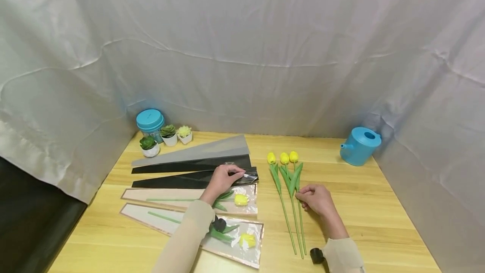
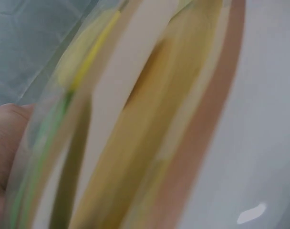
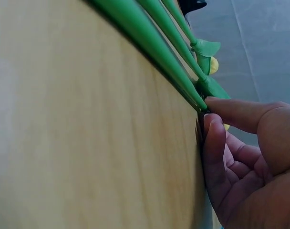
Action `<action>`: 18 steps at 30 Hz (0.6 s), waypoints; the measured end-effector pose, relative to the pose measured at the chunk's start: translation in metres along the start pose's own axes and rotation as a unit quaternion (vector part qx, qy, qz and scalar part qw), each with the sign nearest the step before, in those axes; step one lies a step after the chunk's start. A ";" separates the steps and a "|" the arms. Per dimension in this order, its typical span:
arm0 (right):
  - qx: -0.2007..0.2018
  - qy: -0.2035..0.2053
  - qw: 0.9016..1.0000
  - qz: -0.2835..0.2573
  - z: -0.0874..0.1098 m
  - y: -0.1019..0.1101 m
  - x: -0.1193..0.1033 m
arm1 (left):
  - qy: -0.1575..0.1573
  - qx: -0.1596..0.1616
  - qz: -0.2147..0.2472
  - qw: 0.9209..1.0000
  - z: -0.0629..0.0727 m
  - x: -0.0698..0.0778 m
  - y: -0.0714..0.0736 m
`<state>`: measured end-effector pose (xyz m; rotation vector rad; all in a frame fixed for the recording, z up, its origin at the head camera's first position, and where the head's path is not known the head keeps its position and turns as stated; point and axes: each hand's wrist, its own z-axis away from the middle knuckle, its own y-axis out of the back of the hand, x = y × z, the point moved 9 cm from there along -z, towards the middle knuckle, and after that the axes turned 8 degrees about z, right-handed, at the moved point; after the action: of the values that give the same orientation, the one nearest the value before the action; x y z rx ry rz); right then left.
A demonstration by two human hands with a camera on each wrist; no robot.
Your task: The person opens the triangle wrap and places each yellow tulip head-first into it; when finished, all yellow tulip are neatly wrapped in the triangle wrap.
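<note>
My left hand (image 1: pixel 224 180) pinches the open end of a black flower sleeve (image 1: pixel 170 181), at its clear film near the right end. Below that arm lie two pale clear-fronted sleeves (image 1: pixel 132 194), each with a yellow tulip (image 1: pixel 241 199) inside. The left wrist view is blurred, with a sleeve's pinkish border (image 2: pixel 216 119) across it. My right hand (image 1: pixel 317 199) has thumb and forefinger on the stem of the rightmost of three loose yellow tulips (image 1: pixel 294 156). Close up, those fingertips meet at the green stem (image 3: pixel 154 47), just above the wood.
Another black sleeve (image 1: pixel 189 164) and a grey sleeve (image 1: pixel 212 147) lie farther back. Three small potted succulents (image 1: pixel 169 139) and a blue lidded jar (image 1: pixel 150 121) stand at the back left, a blue watering can (image 1: pixel 358 148) at the back right. Grey cloth (image 1: pixel 265 75) walls the table.
</note>
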<state>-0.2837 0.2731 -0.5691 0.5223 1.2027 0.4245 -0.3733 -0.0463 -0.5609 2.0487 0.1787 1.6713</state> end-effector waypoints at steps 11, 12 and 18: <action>0.009 -0.004 1.000 0.026 0.001 0.000 0.001 | 0.008 0.004 0.034 0.999 0.001 -0.007 0.001; 0.009 -0.005 1.000 0.027 0.001 0.000 0.001 | 0.010 0.006 0.037 0.999 0.001 -0.007 0.002; 0.003 -0.018 1.000 0.007 0.001 0.004 0.001 | 0.005 0.019 0.052 0.998 -0.003 -0.006 0.005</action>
<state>-0.2823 0.2770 -0.5668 0.5406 1.1667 0.4218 -0.3784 -0.0527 -0.5640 2.1109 0.1084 1.7533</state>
